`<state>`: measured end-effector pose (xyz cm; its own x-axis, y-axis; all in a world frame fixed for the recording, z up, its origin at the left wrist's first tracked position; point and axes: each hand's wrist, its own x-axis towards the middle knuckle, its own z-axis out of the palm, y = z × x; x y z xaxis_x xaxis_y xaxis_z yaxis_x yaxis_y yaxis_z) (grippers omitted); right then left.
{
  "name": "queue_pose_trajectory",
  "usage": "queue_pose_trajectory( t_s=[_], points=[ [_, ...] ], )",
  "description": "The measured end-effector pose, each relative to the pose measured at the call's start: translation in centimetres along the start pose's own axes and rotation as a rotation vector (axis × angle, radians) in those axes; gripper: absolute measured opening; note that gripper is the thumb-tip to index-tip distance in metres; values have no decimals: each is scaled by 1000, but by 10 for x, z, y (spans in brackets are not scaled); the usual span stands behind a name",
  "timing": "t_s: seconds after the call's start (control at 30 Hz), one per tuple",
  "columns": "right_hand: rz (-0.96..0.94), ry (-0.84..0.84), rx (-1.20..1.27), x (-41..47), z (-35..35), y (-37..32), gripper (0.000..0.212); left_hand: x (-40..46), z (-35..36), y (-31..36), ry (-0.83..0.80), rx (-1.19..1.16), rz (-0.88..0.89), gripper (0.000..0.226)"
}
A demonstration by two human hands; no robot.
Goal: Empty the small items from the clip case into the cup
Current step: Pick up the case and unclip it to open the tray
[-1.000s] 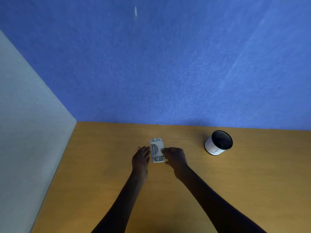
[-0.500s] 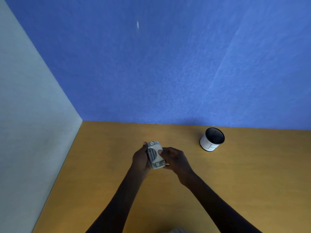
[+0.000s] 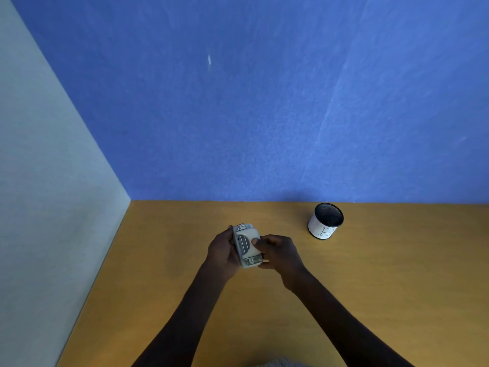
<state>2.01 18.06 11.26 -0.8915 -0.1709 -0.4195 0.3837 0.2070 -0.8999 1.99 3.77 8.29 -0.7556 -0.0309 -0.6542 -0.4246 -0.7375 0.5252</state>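
A small clear clip case [image 3: 247, 245] with metal items showing through its lid is held between both hands above the wooden table [image 3: 370, 287]. My left hand [image 3: 221, 252] cups its left side and underside. My right hand [image 3: 277, 251] grips its right side, thumb pressed on the lid. The case looks closed, and its contents are too small to tell apart. The cup [image 3: 326, 221], white outside with a dark mesh inside and a drawn mark on its wall, stands upright to the right and farther back, well apart from both hands.
A blue wall [image 3: 264, 115] rises at the table's far edge, just behind the cup. A pale partition [image 3: 53, 207] closes the left side. A bit of pale cloth [image 3: 277, 362] shows at the bottom edge.
The case lay flat on the table a second ago with both hands beside it. It has since been lifted and is held tilted between both hands.
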Motion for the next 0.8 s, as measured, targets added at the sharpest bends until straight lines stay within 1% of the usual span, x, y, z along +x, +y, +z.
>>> queue_pose_trajectory(
  t_s=[0.33,0.53,0.7,0.8],
  points=[
    [16,6,46,-3,-4,1,22,-8,3,3,-43,-64,-67,45],
    [24,49,100,2,-5,-4,24,-11,8,-1,-103,-57,9,49],
    [19,97,138,11,-8,-12,21,-18,9,-9,-150,-135,67,40],
    [2,124,146,16,-10,-18,13,-24,5,-17,-234,-120,88,33]
  ],
)
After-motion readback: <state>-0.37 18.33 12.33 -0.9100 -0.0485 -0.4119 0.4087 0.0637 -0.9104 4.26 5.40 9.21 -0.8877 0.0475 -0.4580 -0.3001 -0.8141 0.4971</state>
